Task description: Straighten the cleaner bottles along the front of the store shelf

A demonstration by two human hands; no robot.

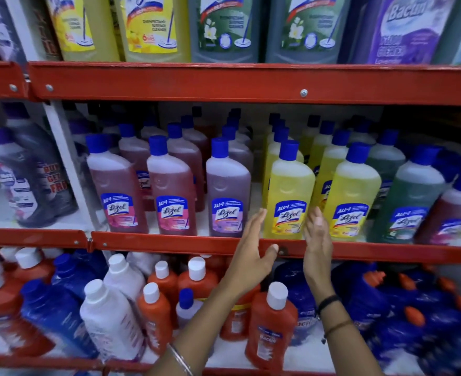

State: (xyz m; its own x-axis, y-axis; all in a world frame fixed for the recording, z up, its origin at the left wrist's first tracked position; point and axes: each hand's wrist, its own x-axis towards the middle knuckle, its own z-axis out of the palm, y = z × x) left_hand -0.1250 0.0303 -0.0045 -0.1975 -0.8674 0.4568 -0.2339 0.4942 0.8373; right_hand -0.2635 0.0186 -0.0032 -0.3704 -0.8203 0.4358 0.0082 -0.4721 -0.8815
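On the middle shelf (169, 241), seen from the head camera, a yellow cleaner bottle (289, 194) stands upright at the front edge, its long axis vertical, blue cap up and its label facing squarely out toward the viewer. Both hands are raised to either side of its lower half. The left hand (251, 256) is open with fingers stretched up beside the bottle's left edge, thumb lying across the red shelf lip; whether the fingertips touch the bottle cannot be told. The right hand (317, 240) is open too, fingers extended and close against the bottle's right side, holding nothing. Just right of it stands a second yellow bottle (353, 196), upright but turned slightly, its label angled left. Left of the hands, a purple bottle (228, 191) and two pink bottles (173, 188) stand upright in a front row, labels outward. Farther right, a green bottle (408, 202) leans leftward. Orange, white and blue bottles crowd the lower shelf (224, 360).
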